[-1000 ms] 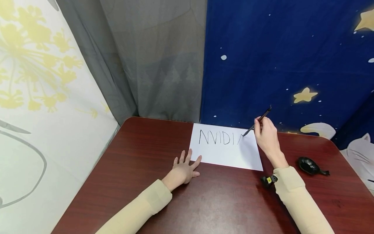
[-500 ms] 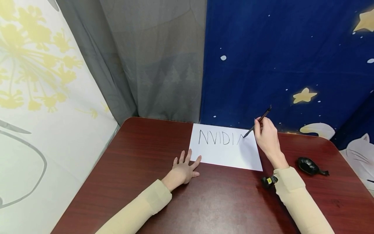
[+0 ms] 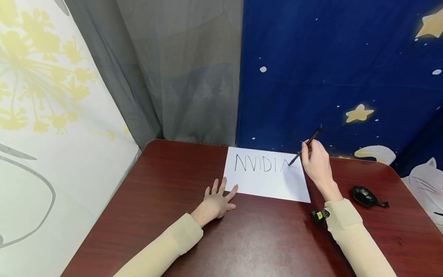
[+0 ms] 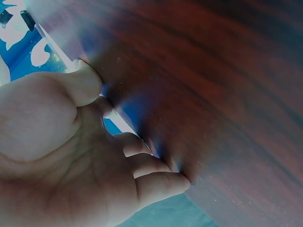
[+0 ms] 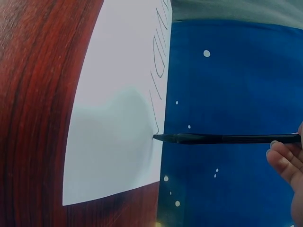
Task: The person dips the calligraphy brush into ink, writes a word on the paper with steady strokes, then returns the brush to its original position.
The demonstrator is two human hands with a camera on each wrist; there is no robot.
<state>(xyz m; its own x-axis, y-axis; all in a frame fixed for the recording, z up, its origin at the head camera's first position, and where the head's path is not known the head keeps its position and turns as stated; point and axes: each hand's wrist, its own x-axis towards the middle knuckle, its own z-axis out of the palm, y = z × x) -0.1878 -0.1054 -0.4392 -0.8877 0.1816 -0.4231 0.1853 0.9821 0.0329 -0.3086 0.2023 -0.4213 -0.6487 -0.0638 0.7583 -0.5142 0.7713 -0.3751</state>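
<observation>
A sheet of white paper point(image 3: 266, 185) lies near the far edge of the table, with thin dark letters reading "NVIDI" and a further slanted stroke pair. My right hand point(image 3: 317, 163) pinches a slim dark brush point(image 5: 203, 138) partway up its handle. The brush leans, its tip touching the paper at the end of the last stroke. My left hand point(image 3: 216, 202) rests with spread fingers at the paper's lower left corner, fingertips on or beside its edge. In the left wrist view, the palm point(image 4: 71, 165) shows with the fingertips down against the tabletop.
To the right of my right forearm, a small glossy black dish point(image 3: 364, 196) with a short tail sits on the reddish-brown table point(image 3: 166, 184). A black wrist device point(image 3: 319, 215) hangs by the right sleeve. Grey and blue curtains point(image 3: 294, 77) stand behind the far edge.
The brush tip has moved slightly down and right across the paper, lengthening the second slanted stroke of the last letter. My left hand stays in place.
</observation>
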